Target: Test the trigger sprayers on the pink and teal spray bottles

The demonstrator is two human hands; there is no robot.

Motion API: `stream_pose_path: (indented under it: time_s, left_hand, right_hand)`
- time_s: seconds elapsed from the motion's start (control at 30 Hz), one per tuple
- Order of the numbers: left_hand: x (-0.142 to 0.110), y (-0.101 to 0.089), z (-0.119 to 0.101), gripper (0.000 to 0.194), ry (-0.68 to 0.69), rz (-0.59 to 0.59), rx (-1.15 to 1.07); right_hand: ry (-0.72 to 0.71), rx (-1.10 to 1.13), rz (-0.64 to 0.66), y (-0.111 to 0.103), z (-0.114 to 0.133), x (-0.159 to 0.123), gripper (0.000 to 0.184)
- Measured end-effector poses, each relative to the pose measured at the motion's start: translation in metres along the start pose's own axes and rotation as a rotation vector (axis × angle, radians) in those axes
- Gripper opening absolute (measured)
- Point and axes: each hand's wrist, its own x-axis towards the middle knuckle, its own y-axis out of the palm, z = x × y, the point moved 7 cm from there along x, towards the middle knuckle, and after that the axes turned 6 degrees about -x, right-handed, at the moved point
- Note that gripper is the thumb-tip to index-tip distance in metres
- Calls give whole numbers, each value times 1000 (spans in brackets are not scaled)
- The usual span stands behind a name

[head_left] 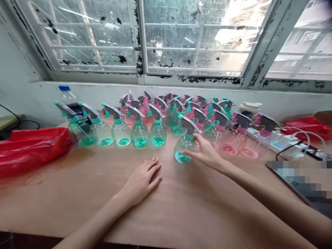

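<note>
My right hand is closed around a green spray bottle, thumb across its front and fingers behind it. The bottle is upright, with a grey and teal trigger head. My left hand lies flat on the wooden table, holding nothing, its fingers stretched out below the row of green bottles. Closest to it stand a green spray bottle and another green spray bottle, both upright. Right of my right hand is a pink spray bottle.
Several more green and pink spray bottles crowd behind, near the window wall. Red plastic bags lie at the left and far right. A blue-capped bottle, a lidded cup, a power strip with cables and a dark tablet-like device are around.
</note>
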Motion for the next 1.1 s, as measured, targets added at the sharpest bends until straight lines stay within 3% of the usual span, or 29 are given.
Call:
stream_pose_path:
  time_s: [0.2,0.63,0.93,1.1]
  left_hand:
    - [-26,-13,9,40,-51,-28,25]
    - [-26,-12,11,40,-49,-43,40]
    - [-27,-12,14,41,-51,-44,35]
    - [-27,-14,14,42,-47,-35,52]
  right_hand:
    - [36,-48,-72,23,2,39,70]
    - [229,-225,-49,25,11,63,69]
    - [219,-145,-13,29,11,68,75]
    - [194,-36,-44,16,7,52,81]
